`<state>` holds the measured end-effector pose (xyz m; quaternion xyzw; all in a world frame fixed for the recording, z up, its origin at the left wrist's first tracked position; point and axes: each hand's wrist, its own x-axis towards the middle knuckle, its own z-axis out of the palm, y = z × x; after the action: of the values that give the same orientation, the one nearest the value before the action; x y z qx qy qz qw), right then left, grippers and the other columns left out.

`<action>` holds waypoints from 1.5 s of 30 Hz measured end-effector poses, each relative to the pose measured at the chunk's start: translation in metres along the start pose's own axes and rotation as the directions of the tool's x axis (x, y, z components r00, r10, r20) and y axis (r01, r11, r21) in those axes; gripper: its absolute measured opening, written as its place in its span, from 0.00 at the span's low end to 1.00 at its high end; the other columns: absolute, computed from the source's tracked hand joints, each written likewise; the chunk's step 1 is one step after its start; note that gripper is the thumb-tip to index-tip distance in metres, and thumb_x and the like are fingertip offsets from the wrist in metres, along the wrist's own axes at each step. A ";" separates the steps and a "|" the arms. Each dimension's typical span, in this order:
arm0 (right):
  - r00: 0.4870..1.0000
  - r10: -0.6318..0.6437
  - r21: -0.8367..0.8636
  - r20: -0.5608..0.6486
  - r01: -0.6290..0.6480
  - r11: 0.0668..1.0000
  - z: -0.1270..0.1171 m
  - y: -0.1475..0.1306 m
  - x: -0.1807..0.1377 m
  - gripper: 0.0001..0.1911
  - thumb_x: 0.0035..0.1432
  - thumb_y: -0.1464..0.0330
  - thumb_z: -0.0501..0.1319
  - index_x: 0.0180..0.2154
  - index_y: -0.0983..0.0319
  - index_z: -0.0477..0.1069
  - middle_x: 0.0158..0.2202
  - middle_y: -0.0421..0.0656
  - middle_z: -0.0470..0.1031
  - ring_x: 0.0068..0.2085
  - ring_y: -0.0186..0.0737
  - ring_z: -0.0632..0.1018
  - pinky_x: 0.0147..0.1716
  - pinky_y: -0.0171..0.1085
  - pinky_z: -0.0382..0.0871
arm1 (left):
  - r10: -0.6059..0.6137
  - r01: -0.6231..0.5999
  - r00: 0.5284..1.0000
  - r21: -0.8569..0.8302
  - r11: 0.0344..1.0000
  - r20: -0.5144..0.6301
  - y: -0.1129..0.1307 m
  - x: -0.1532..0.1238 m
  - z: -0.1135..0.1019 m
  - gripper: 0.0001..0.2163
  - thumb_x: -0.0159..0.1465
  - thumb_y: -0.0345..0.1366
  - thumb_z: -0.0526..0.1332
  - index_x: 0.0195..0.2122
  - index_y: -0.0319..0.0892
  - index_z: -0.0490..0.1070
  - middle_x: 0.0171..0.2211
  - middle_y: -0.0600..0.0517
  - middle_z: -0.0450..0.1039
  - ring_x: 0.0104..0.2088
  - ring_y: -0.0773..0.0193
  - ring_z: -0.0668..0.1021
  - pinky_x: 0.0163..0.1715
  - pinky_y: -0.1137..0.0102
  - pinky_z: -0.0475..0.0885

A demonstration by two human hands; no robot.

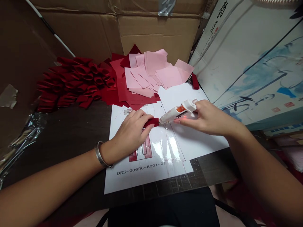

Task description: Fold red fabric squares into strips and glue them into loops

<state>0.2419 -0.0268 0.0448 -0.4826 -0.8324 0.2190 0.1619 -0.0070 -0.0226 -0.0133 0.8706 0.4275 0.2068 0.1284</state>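
Note:
My left hand (pixel 132 130) is closed round a small folded piece of dark red fabric (pixel 151 122), pinching it over a white printed sheet (pixel 146 170). A metal bangle sits on that wrist. My right hand (pixel 205 118) grips a white glue gun (pixel 177 112) with an orange mark. The gun's nozzle points left and touches the end of the red piece.
A heap of folded red pieces (pixel 71 82) lies at the back left. Flat red squares (pixel 123 91) and pink squares (pixel 153 72) are piled behind the sheet. Cardboard walls (pixel 94 28) close the back and left; a painted panel (pixel 248 63) stands on the right.

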 end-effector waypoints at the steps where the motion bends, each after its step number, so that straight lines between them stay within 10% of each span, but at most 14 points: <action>1: 1.000 -0.007 0.005 0.002 0.007 1.000 0.000 0.000 0.000 0.17 0.61 0.55 0.60 0.28 0.61 0.69 0.21 0.36 0.66 0.22 0.31 0.62 0.24 0.37 0.53 | 0.002 -0.002 1.000 -0.001 1.000 -0.001 0.000 0.000 0.000 0.11 0.69 0.36 0.56 0.47 0.39 0.73 0.39 0.48 0.70 0.40 0.58 0.71 0.42 0.64 0.66; 29: 0.998 -0.026 -0.034 -0.055 0.024 0.999 0.004 -0.004 0.000 0.15 0.61 0.55 0.60 0.33 0.60 0.73 0.25 0.38 0.70 0.24 0.33 0.67 0.26 0.36 0.57 | -0.006 0.006 1.000 0.014 1.000 -0.001 0.001 0.000 0.000 0.11 0.69 0.37 0.55 0.46 0.39 0.73 0.39 0.47 0.69 0.40 0.58 0.70 0.42 0.62 0.66; 45: 0.942 0.264 0.249 -0.208 -0.210 0.945 -0.010 0.032 0.003 0.13 0.55 0.56 0.65 0.34 0.59 0.75 0.28 0.42 0.75 0.26 0.39 0.73 0.22 0.38 0.65 | 0.014 -0.014 0.998 0.012 1.000 -0.060 0.001 -0.004 0.000 0.13 0.67 0.40 0.57 0.48 0.39 0.73 0.42 0.46 0.68 0.42 0.56 0.69 0.43 0.60 0.68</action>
<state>0.2687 -0.0079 0.0365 -0.5815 -0.7123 0.2694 0.2861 -0.0084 -0.0270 -0.0138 0.8677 0.4263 0.2314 0.1089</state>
